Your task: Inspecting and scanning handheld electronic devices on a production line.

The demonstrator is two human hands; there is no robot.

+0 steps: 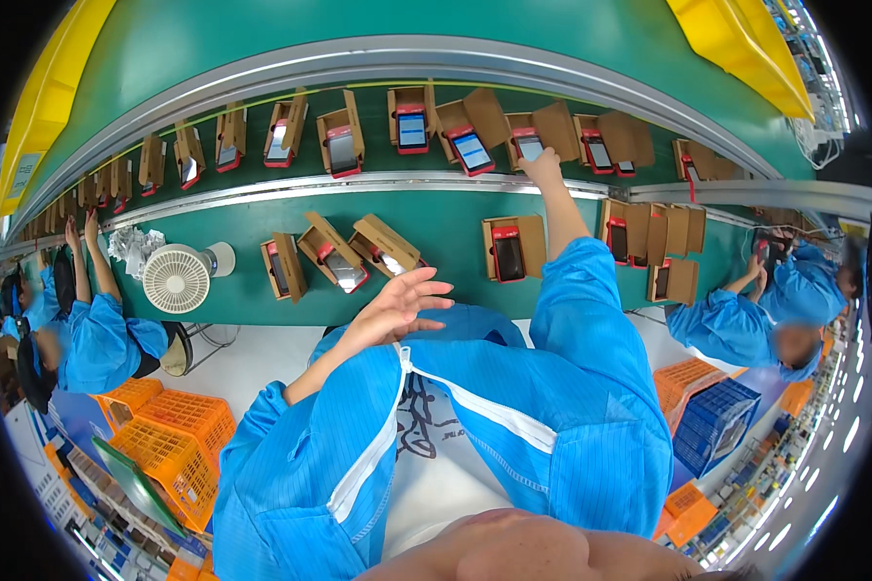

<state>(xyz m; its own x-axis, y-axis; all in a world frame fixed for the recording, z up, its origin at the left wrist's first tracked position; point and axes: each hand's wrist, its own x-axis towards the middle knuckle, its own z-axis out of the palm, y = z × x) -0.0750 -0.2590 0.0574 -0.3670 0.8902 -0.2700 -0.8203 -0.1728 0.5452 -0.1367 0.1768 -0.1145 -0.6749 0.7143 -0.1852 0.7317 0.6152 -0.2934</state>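
Note:
My right hand reaches across the inner rail. Its fingers are closed at the lower end of a red handheld terminal in an open cardboard box; the fingertips are partly hidden. Over the near edge of the bench, my left hand is empty with its fingers apart. Just beyond it, a tilted box holds another terminal. To the right, a dark-screened terminal lies in a box. Left of my right hand, a terminal with a lit screen sits in its box.
Boxed terminals line the channel between two metal rails. A white fan and crumpled clear plastic stand at left. Co-workers in blue sit on both sides. Orange crates and a blue crate flank me. Yellow bins are beyond.

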